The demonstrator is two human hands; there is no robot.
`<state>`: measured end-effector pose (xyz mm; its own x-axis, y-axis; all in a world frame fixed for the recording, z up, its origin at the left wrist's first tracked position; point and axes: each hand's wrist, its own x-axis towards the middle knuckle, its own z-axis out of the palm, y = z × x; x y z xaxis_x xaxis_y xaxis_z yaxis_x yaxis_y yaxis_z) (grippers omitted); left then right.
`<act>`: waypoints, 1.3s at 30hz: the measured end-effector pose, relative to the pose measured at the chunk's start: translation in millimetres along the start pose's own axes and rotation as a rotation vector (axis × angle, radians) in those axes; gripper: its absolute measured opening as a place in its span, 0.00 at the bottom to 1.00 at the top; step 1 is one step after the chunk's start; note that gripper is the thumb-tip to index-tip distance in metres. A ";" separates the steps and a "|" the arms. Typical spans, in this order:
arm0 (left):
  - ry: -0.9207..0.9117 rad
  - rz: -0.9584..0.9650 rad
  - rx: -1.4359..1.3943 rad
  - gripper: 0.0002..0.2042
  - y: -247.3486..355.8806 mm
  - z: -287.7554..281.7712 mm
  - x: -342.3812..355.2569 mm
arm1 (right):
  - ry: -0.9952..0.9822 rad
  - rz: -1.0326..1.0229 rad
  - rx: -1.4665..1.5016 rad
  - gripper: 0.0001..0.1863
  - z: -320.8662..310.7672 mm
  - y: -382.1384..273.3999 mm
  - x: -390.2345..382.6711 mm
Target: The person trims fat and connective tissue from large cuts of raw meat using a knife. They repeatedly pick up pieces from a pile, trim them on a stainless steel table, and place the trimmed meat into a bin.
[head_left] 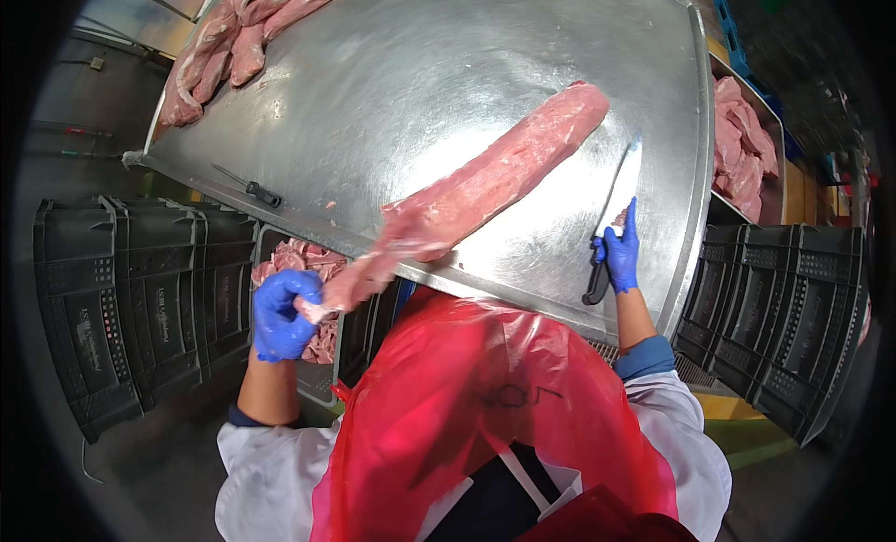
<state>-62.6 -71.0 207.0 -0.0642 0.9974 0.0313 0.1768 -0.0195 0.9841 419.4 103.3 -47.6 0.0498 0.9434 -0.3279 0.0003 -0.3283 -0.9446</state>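
Note:
A long pink loin of meat [509, 168] lies diagonally on the steel table [401, 66]. My left hand [285, 318], in a blue glove, grips the end of a strip of meat [350, 281] stretching from the loin's lower end over the near edge. My right hand [622, 253], also gloved, holds a large black-handled knife [625, 173] where blade meets handle, blade pointing forward, to the right of the loin.
More loins [247, 52] lie far left, near a slim tool [261, 192]. A bin of trimmings [289, 257] sits below my left side; a container of meat [737, 150] stands right. Stacked black crates [159, 299] [775, 318] flank me. I wear a red apron [485, 383].

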 end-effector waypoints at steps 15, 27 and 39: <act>-0.145 0.008 1.189 0.49 -159.9 172.0 126.8 | 0.083 -0.039 0.076 0.45 -4.3 17.8 19.2; -0.961 -0.485 -0.209 0.44 -154.6 166.8 264.0 | 0.199 0.003 0.304 0.44 -17.8 11.9 -12.2; -0.702 -0.595 0.282 0.33 -210.1 46.8 289.5 | 0.443 -0.100 0.218 0.41 -95.5 -9.8 -106.8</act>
<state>-72.4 225.0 1.1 0.3668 0.6538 -0.6618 0.5407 0.4291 0.7235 509.4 1.3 -1.8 0.4790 0.8438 -0.2419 -0.1797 -0.1755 -0.9679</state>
